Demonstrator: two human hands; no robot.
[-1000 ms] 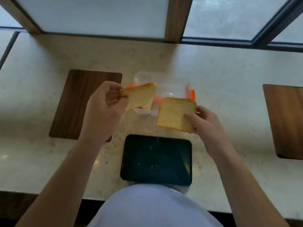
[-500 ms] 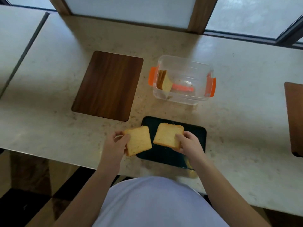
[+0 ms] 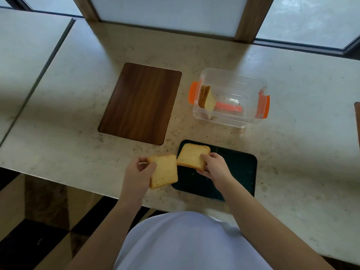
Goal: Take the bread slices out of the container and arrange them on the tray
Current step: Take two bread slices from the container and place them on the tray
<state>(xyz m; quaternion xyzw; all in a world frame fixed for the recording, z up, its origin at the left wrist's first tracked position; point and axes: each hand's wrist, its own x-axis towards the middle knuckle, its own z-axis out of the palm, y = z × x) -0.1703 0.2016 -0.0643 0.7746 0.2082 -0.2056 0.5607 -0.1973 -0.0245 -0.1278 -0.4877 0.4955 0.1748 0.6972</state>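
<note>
A dark green tray (image 3: pixel 237 168) lies near the counter's front edge. My right hand (image 3: pixel 214 168) grips a bread slice (image 3: pixel 191 156) over the tray's far left corner. Just left of the tray, my left hand (image 3: pixel 139 174) holds a second bread slice (image 3: pixel 165 171) over the counter; the two slices nearly touch. Behind the tray stands a clear container (image 3: pixel 243 90) with orange clips. Bread slices (image 3: pixel 206 98) lean upright against its left wall.
A dark wooden board (image 3: pixel 141 103) lies on the marble counter (image 3: pixel 302 143) left of the container. Another board's edge (image 3: pixel 358 121) shows at the far right. Windows run along the back, and the counter's front edge is close to my body.
Both hands came down from in front of the container to the tray, each carrying a slice. In the last half second the right slice settled over the tray's corner; the view shifted.
</note>
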